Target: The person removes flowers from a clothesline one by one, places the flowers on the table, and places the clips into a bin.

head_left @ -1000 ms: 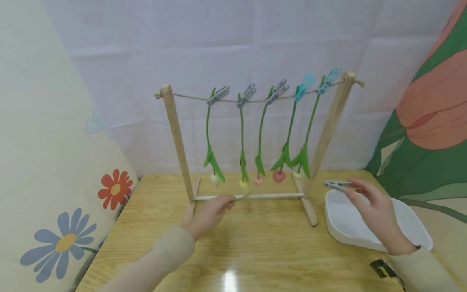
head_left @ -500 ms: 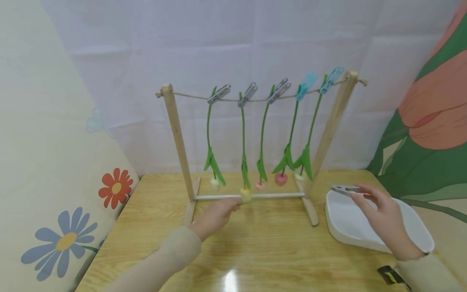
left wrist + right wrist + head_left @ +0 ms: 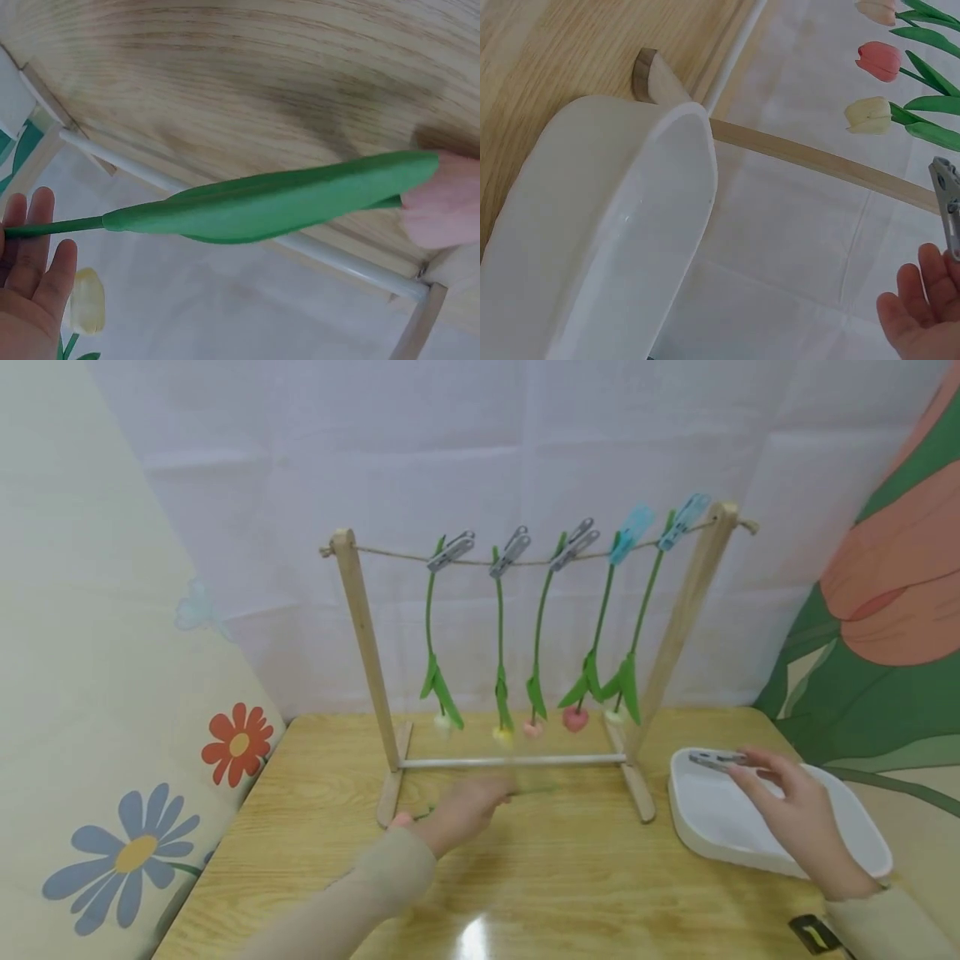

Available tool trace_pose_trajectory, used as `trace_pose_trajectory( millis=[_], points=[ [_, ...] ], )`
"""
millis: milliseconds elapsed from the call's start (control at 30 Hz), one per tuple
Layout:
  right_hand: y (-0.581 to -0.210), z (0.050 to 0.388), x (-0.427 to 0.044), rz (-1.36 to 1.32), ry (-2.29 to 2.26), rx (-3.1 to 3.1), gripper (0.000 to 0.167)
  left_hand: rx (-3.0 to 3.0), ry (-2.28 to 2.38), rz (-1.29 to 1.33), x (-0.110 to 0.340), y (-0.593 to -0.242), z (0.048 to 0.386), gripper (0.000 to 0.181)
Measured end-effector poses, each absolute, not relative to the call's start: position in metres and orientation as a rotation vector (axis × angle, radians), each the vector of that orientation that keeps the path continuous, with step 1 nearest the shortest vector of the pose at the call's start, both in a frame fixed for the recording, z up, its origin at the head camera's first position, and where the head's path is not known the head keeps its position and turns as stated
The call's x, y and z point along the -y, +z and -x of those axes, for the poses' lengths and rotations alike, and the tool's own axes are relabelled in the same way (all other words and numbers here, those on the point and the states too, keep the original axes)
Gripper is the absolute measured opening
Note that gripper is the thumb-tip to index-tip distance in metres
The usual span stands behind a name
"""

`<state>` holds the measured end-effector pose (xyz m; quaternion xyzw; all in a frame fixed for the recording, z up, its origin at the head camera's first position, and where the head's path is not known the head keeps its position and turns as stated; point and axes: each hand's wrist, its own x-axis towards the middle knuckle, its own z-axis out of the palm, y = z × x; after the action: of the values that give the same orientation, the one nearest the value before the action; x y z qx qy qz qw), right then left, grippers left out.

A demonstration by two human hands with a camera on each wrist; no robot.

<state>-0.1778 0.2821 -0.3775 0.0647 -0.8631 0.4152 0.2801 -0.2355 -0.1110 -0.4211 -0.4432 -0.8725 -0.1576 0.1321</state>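
My left hand (image 3: 468,810) holds an artificial tulip by its stem, low in front of the drying frame. Seen from the left wrist, the tulip's green leaf (image 3: 285,199) stretches away from the fingers to a pink bloom (image 3: 442,199). From the head, that bloom shows only in part beside my wrist, and the hand is blurred. My right hand (image 3: 791,818) pinches a grey clothespin (image 3: 716,760) over the white basin (image 3: 690,835). Several tulips hang upside down from the twine (image 3: 393,557), under grey clothespins (image 3: 452,552) and blue clothespins (image 3: 632,533).
The wooden frame has a left post (image 3: 366,643), a right post (image 3: 682,618) and a white lower bar (image 3: 450,763). Its feet rest on the wooden table (image 3: 570,877). White cloth (image 3: 480,452) hangs behind, with flower-printed panels at both sides.
My left hand has moved right and a little nearer with the tulip, whose pink bloom now shows by the wrist. My right hand has shifted slightly right and down with the clothespin.
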Motion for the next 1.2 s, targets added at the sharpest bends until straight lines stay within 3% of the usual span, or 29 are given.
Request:
trace_pose_trajectory(
  millis=[233, 700, 1200],
  points=[
    [-0.383, 0.177, -0.289, -0.164, 1.085, 2.360, 0.028, 2.505, -0.459, 1.335, 0.103, -0.431, 0.238, 0.023],
    [-0.396, 0.176, -0.304, -0.161, 0.976, 2.464, 0.028, 2.542, -0.500, 1.186, 0.091, -0.457, 0.235, 0.012],
    [-0.406, 0.176, -0.315, -0.152, 0.936, 2.529, 0.029, 2.653, -0.480, 1.100, 0.079, -0.478, 0.234, 0.013]
  ],
)
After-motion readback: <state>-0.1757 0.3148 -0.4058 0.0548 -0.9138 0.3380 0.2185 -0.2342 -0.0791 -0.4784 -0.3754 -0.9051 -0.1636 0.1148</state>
